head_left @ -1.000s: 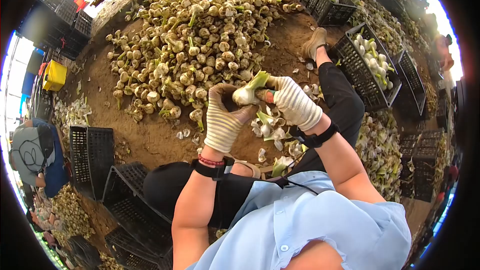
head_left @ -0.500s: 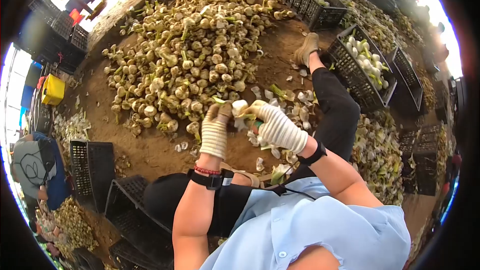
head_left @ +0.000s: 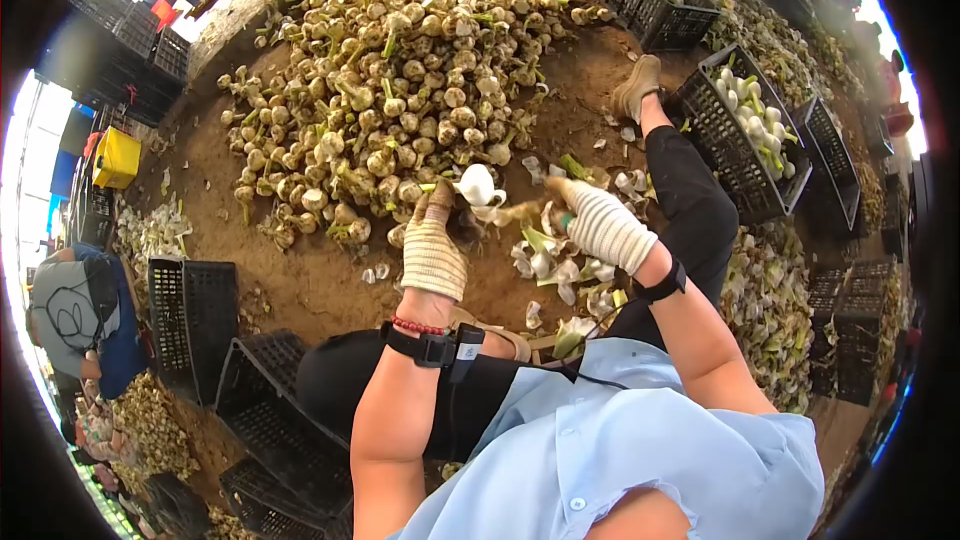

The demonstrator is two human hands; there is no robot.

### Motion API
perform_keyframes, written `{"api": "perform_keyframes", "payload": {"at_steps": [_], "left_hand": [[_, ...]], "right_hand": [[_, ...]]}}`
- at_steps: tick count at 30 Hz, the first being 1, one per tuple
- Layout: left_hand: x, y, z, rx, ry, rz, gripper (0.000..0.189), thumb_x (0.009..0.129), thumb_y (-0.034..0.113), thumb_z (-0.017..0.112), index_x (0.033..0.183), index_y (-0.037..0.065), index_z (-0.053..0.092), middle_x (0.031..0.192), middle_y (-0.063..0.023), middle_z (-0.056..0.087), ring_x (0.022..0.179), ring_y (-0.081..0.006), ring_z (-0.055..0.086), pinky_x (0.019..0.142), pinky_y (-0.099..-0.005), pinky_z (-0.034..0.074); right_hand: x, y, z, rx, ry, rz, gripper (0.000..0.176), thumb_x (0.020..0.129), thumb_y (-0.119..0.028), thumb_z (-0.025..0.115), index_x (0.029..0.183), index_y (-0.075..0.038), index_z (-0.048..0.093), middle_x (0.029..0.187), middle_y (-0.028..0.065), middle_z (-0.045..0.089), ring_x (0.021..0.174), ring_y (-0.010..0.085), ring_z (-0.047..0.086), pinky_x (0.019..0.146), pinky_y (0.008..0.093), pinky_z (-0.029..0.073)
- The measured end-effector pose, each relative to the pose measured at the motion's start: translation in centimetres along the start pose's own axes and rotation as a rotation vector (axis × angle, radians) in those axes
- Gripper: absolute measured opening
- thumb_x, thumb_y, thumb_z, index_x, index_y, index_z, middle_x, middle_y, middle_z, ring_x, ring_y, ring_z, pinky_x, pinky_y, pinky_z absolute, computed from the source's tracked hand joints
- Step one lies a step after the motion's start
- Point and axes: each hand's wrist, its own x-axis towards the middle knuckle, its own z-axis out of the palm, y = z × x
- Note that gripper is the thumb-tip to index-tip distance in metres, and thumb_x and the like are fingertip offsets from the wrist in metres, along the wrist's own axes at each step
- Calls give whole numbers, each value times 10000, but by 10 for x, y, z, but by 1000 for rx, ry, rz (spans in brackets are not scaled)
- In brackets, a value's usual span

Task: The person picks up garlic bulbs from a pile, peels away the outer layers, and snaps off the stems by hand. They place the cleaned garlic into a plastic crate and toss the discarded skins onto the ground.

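Observation:
My left hand (head_left: 435,255), in a dirty striped knit glove, pinches a garlic bulb (head_left: 477,185) by its green stem. The bulb is white and smooth, held over the near edge of a heap of unpeeled garlic (head_left: 410,80). A blurred strip of husk (head_left: 512,212) hangs between the bulb and my right hand (head_left: 605,225). That hand is gloved too, a little apart from the bulb, with its fingers curled round a small green object (head_left: 566,223) whose kind is mostly hidden in the grip. Peeled-off skins (head_left: 555,265) lie on the soil below it.
My outstretched leg (head_left: 690,175) borders the right side. Beyond it stands a black crate (head_left: 730,160) of white bulbs, with another crate (head_left: 650,10) farther back. Black crates (head_left: 190,325) stand at left near a seated person (head_left: 85,310). More husks (head_left: 765,320) are piled at right.
My right hand has moved away from the bulb to the right, and a husk strip now trails between them. The bulb shows whiter and more exposed in my left hand.

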Motion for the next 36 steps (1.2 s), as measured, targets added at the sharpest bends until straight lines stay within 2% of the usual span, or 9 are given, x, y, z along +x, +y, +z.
{"api": "perform_keyframes", "payload": {"at_steps": [3, 6, 11, 13, 17, 23, 25, 28, 36], "left_hand": [[-7, 3, 12, 102, 131, 8, 231, 883, 250, 749, 1011, 90, 643, 841, -51, 684, 634, -173, 637, 505, -325, 536], [-5, 1, 11, 170, 85, 43, 259, 870, 272, 764, 1020, 96, 648, 854, -37, 687, 646, -163, 632, 532, -311, 535], [30, 5, -34, 171, 376, -5, 342, 872, 358, 742, 1063, 90, 650, 1055, -30, 584, 792, -181, 539, 652, -341, 479], [30, 10, -31, 73, 451, -23, 288, 872, 346, 749, 982, 101, 645, 951, -27, 606, 699, -172, 534, 530, -327, 443], [27, 18, -29, -98, 340, -108, 252, 879, 336, 748, 933, 115, 637, 814, -13, 612, 612, -163, 519, 455, -314, 413], [40, 10, -30, -24, 443, 22, 280, 916, 331, 644, 993, 65, 602, 948, -100, 639, 839, -230, 620, 684, -391, 569], [31, 24, -29, -253, 169, -15, 250, 918, 286, 606, 1023, 61, 577, 987, -143, 646, 990, -316, 619, 925, -552, 510], [30, 28, -28, -284, 183, -30, 189, 924, 246, 650, 987, 79, 592, 969, -109, 660, 936, -271, 665, 773, -463, 594], [45, 26, -46, 67, 321, -33, 207, 894, 181, 714, 1048, 80, 618, 973, -96, 682, 723, -198, 663, 542, -352, 588]], "right_hand": [[19, -47, -5, 215, 260, -312, 495, 877, -129, 607, 1347, -19, 500, 1097, 256, 640, 1007, 394, 621, 876, 424, 502], [31, -63, -3, 264, -105, -55, 339, 902, -118, 596, 1212, 19, 587, 1087, 165, 688, 952, 276, 647, 841, 337, 502], [13, -60, -14, 927, -122, 11, 322, 997, -266, 588, 1178, -2, 620, 960, -43, 650, 830, 19, 520, 715, 202, 427], [11, -36, -10, 982, -161, 187, 297, 988, -239, 585, 1180, -16, 621, 924, 21, 671, 816, 100, 579, 713, 242, 457], [17, 17, 32, -165, 6, -69, 375, 903, -71, 546, 1275, -28, 553, 1022, 231, 656, 878, 332, 654, 772, 400, 519], [93, -53, 45, 313, -86, 66, 323, 905, -117, 604, 1215, -25, 603, 990, 218, 668, 880, 308, 655, 769, 369, 520], [134, -24, 68, 428, -11, 156, 297, 909, -144, 618, 1182, -26, 618, 945, 228, 666, 876, 337, 647, 778, 377, 513], [206, 13, 90, -75, 47, 159, 438, 891, -201, 652, 1287, -40, 554, 1161, 211, 611, 1011, 373, 625, 902, 408, 508], [273, 77, 140, -157, -148, 410, 563, 899, -124, 598, 1425, -24, 422, 1325, 234, 557, 1096, 387, 610, 855, 449, 517]]}}
